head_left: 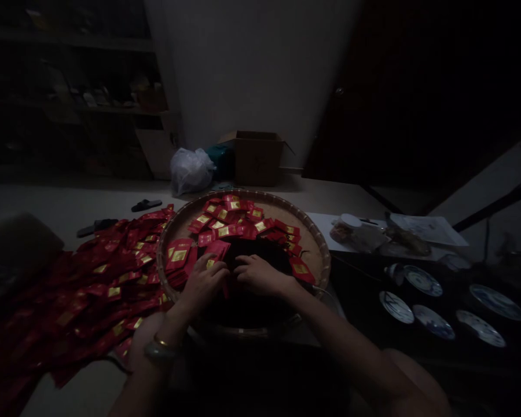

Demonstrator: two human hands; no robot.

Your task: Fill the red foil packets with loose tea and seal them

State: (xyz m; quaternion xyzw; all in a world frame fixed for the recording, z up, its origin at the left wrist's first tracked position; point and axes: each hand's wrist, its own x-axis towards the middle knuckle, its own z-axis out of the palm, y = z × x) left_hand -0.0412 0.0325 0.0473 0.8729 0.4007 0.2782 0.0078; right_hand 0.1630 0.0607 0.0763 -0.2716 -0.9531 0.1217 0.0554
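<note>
**Two hands at work among red packets in a woven tray**

The left hand (204, 284) and right hand (260, 275) reached over the near side of a round woven bamboo tray (323, 260), both low and with fingers curled. The left fingertips (211, 264) were at a gold-labelled red packet (209, 263), but the dimness hid whether they pinched it. The right hand lay half-closed at the edge of a dark heap (260, 255) and showed no clear hold.

More red packets (230, 223) ringed the heap inside the tray, and a wide spill of them (99, 284) lay outside its left rim. Keeping the fingers low and taking a packet by its edge seemed the tidy way to handle them, since the loose, overlapping packets could easily slide.

The dark heap was too dim to identify, and shadow swallowed the tray's near rim. The spill ran off the lower left of the frame. Blue-and-white dishes (434, 321) sat at lower right, and a cardboard box (256, 159) stood beyond the tray.
</note>
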